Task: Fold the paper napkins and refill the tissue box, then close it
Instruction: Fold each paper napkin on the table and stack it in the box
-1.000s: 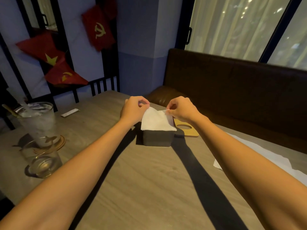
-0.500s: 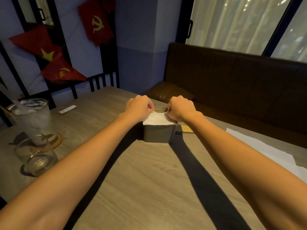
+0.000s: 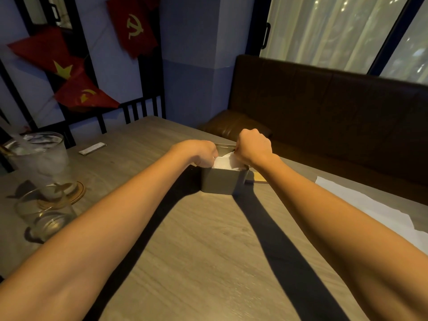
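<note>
A grey tissue box [image 3: 222,181] stands open on the wooden table [image 3: 208,246], past the middle. A folded white napkin [image 3: 225,162] lies inside it, just below the rim. My left hand [image 3: 202,152] curls over the box's left edge and my right hand [image 3: 253,147] over its right edge; both pinch the napkin's sides, fingertips down inside the box. The wooden lid [image 3: 259,177] lies flat just right of the box, mostly hidden by my right wrist. More white napkin paper [image 3: 370,205] lies spread at the right.
At the left stand an iced drink glass [image 3: 44,158] on a coaster and a low empty glass [image 3: 46,218]. A small white packet [image 3: 92,148] lies behind them. A brown leather bench [image 3: 324,112] runs along the table's far side.
The napkin, held up over the box a second ago, has gone down into it. Both hands have sunk with it to the box's rim.
</note>
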Available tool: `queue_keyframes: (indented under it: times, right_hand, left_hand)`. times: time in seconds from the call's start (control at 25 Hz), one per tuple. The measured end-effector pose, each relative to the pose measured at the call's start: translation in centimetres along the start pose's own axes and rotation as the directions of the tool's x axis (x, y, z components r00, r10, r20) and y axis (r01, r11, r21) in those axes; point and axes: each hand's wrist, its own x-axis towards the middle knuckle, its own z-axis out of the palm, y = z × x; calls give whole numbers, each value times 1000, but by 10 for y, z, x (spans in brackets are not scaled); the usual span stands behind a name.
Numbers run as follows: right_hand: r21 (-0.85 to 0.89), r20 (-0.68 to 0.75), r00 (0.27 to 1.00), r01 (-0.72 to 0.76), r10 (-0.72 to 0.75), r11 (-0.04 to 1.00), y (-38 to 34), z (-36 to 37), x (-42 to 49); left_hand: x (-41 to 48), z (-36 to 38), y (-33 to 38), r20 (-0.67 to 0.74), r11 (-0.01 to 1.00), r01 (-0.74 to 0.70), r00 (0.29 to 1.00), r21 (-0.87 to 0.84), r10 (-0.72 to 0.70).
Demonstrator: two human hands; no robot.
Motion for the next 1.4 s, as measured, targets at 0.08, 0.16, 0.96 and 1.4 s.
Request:
queue_keyframes:
  times: [0.08, 0.16, 0.96, 1.4]
  right_hand:
    - [-22, 35, 999, -10, 11, 1000, -2, -2, 1]
    - [-55, 62, 998, -1, 4, 999, -3, -2, 0]
    - [-75, 468, 883, 76, -32, 994, -2, 13, 2]
    - [-70, 655, 752, -46, 81, 996, 5, -2, 1]
  left_hand:
    - [3, 0, 3, -13, 998, 5, 1000, 57, -4]
    - [6, 0, 6, -16, 995, 11, 1000, 95, -10]
    - [4, 3, 11, -114, 914, 60, 993, 401, -16]
    - [18, 9, 7, -13, 916, 203, 977, 347, -212]
